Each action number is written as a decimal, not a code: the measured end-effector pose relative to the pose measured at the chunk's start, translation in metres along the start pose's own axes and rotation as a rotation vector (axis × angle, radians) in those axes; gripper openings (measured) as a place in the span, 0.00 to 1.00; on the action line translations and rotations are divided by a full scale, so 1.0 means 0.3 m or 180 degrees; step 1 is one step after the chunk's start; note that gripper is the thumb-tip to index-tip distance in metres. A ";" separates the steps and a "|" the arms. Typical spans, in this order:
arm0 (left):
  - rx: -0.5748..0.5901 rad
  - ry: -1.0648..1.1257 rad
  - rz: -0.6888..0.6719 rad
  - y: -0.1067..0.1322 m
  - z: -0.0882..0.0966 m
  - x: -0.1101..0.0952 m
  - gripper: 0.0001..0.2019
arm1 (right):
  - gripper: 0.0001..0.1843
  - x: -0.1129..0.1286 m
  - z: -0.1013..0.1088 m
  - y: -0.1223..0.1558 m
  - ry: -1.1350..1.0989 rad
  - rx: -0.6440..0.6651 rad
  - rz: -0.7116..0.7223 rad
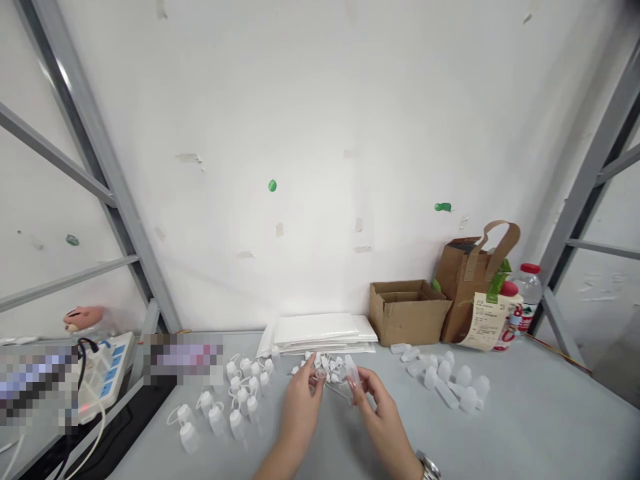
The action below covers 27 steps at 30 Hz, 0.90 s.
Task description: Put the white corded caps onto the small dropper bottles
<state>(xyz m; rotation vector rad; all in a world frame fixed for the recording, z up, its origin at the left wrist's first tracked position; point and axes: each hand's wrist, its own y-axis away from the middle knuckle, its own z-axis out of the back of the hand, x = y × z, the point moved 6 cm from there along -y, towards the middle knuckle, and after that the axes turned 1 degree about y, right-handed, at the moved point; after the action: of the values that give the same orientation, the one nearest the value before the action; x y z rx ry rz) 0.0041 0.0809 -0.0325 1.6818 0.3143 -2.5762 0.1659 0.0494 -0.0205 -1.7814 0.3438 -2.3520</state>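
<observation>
My left hand (pixel 301 398) pinches a small clear plastic cap (pixel 321 375), from which a thin strap ending in a ring trails toward my right hand. Between the fingers of my right hand (pixel 379 408) is a small translucent squeeze bottle (pixel 351 367), held upright and tilted a little. Just beyond my fingertips lies a pile of small white caps (pixel 336 363). To the left stand several small bottles (pixel 236 421) with white caps and looped straps on them. Loose uncapped bottles (pixel 446 392) lie and stand in a group on the right.
White padded envelopes (pixel 320 330) are stacked against the wall. An open cardboard box (pixel 415 320), a brown paper bag (pixel 457 287) and drink bottles (pixel 529 290) stand at the back right. At the left are a power strip (pixel 113 373), cables and a black flat object (pixel 135 420).
</observation>
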 end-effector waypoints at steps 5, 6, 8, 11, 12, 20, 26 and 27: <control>0.0293 -0.0383 -0.0198 0.030 -0.030 -0.018 0.25 | 0.18 0.021 -0.037 0.007 -0.0333 0.0577 0.0151; 0.0319 -0.0391 -0.0214 0.033 -0.034 -0.018 0.25 | 0.17 0.021 -0.046 0.009 -0.0327 0.0682 0.0161; 0.0337 -0.0403 -0.0254 0.037 -0.039 -0.018 0.26 | 0.17 0.020 -0.060 0.011 -0.0303 0.0815 0.0191; 0.0405 -0.0420 -0.0314 0.037 -0.046 -0.019 0.25 | 0.16 0.021 -0.065 0.011 -0.0308 0.0877 0.0236; 0.0439 -0.0425 -0.0319 0.037 -0.048 -0.021 0.24 | 0.15 0.022 -0.063 0.010 -0.0329 0.0873 0.0253; 0.0612 -0.0773 -0.0676 0.052 -0.058 -0.082 0.10 | 0.12 0.025 -0.048 0.003 -0.0289 0.0804 0.0339; 0.0584 -0.1033 -0.0843 0.054 -0.059 -0.080 0.12 | 0.13 0.021 -0.054 0.006 -0.0140 0.0937 0.0331; 0.0569 -0.1061 -0.0842 0.053 -0.057 -0.080 0.12 | 0.13 0.023 -0.055 0.008 -0.0125 0.0960 0.0337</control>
<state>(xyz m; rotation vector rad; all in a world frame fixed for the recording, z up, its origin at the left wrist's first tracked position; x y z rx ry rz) 0.0317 0.0670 -0.0197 1.2932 0.3138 -3.1022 0.1480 0.0464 -0.0191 -1.6232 0.0695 -2.1594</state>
